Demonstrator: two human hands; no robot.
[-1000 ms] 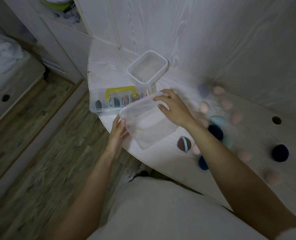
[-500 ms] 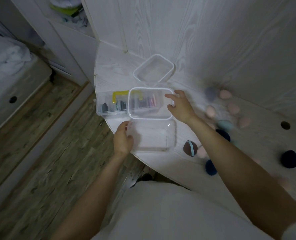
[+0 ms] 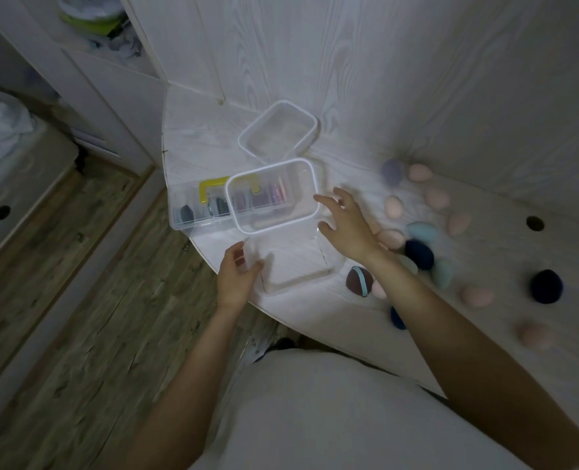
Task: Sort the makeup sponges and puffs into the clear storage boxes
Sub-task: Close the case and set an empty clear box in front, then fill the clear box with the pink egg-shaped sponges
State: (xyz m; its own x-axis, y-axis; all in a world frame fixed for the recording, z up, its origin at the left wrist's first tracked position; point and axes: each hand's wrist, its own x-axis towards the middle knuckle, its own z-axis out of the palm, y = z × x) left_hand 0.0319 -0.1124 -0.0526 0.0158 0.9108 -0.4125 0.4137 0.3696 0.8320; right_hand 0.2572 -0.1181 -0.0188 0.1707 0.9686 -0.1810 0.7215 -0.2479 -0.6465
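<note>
A clear storage box [image 3: 310, 184] with a white rim stands upright near the table's front edge. My left hand [image 3: 235, 278] grips its near left wall, thumb inside. My right hand [image 3: 347, 225] hovers at the box's right side, fingers spread and holding nothing, with its index fingertip at the rim. A second clear box [image 3: 306, 122] sits behind, against the wall. To the right lie loose sponges: several pink ones [image 3: 393, 205], a teal one [image 3: 422, 231], dark blue ones [image 3: 547, 286], and a brown puff [image 3: 359, 281] with a blue strap.
A clear organizer case [image 3: 193, 217] with a yellow handle lies left of the box, partly behind it. The rounded table edge [image 3: 213, 262] runs just under my left hand, with wooden floor below. Two round holes pierce the tabletop; one hole [image 3: 535, 223] is at the right.
The box went from tilted in both hands to standing upright on the table. My right hand has let go of its rim and opened beside it. My left hand keeps its grip.
</note>
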